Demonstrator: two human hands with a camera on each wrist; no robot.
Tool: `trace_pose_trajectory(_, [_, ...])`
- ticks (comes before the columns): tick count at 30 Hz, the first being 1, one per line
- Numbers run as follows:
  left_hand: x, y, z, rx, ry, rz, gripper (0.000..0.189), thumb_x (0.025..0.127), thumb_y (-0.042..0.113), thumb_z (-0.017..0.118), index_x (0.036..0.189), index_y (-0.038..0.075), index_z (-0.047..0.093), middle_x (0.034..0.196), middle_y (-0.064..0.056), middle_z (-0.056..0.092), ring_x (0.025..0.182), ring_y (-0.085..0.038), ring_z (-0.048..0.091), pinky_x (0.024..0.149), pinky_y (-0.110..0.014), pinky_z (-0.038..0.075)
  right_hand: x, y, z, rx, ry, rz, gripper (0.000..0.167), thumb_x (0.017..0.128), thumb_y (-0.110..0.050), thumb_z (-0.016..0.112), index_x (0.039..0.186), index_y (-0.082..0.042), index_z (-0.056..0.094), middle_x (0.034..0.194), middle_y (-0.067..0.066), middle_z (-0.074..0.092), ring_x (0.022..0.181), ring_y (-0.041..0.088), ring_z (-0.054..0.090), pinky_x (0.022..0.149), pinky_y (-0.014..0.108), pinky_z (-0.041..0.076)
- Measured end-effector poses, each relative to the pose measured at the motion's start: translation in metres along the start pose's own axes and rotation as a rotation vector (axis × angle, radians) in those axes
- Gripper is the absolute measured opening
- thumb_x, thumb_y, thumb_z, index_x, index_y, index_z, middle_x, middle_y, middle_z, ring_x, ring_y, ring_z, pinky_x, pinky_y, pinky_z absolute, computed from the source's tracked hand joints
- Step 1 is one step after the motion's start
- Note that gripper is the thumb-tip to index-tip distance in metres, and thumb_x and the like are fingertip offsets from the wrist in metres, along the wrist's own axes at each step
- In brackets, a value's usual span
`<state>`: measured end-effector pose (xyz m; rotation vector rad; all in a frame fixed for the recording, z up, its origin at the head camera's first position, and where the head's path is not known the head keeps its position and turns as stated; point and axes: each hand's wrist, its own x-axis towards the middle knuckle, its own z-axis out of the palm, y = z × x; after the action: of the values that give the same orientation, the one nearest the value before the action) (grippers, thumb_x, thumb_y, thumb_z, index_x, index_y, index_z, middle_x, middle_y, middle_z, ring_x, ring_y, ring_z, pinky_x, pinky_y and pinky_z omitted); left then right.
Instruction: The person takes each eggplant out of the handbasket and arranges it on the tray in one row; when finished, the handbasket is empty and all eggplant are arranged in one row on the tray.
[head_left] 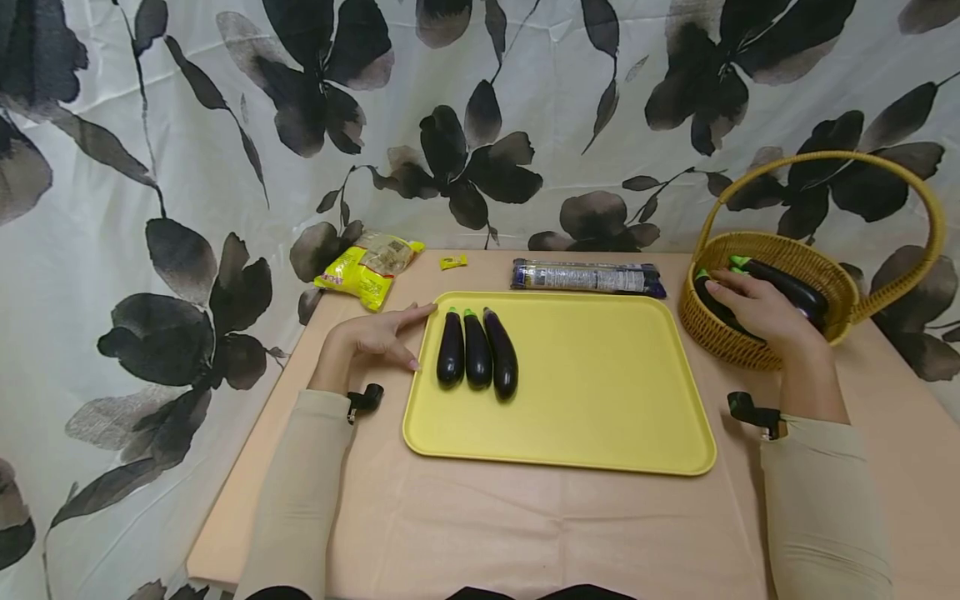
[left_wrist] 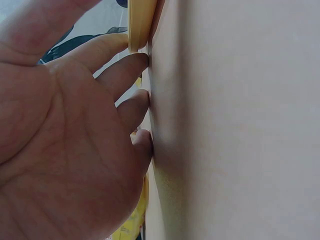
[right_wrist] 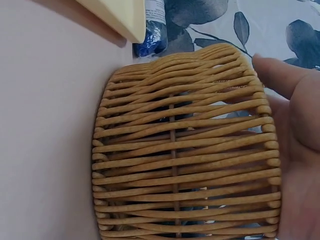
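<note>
Three dark purple eggplants [head_left: 478, 350] lie side by side at the left end of a yellow tray [head_left: 600, 383]. My left hand [head_left: 378, 336] is at the tray's left edge, its thumb and fingers spread and touching the rim; in the left wrist view the palm [left_wrist: 75, 130] faces the camera. My right hand [head_left: 761, 312] reaches into a wicker basket [head_left: 731, 346], over an eggplant [head_left: 712, 300] on the basket's left side. Another eggplant [head_left: 787, 287] lies to the hand's right. The basket's wall hides part of the fingers in the right wrist view, and I cannot tell whether they grip the eggplant.
Behind the tray lie a yellow bag [head_left: 367, 265], a small yellow packet [head_left: 453, 262] and a long dark blue package [head_left: 588, 277]. The basket's tall handle [head_left: 933, 225] arches up at the right. A floral cloth [head_left: 570, 108] hangs behind the table [head_left: 525, 533].
</note>
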<state>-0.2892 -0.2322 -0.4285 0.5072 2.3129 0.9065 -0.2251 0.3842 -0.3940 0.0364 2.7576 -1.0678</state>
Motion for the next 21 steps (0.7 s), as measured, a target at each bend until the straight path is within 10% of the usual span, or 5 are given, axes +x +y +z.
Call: trace_pose_trajectory(21, [-0.0020, 0.0038, 0.0007, -0.025, -0.008, -0.013, 0.124, 0.069, 0.028, 0.098, 0.167, 0.034, 0.022, 0.177, -0.009, -0.006, 0.163, -0.029, -0.010, 0.130, -0.057, -0.004, 0.0027, 0.0061, 0.0017, 0.045, -0.097, 0.061, 0.073, 0.111, -0.052, 0.025, 0.168, -0.009, 0.007, 0.171, 0.029, -0.004, 0.156, 0.055, -0.007, 0.119, 0.078, 0.009])
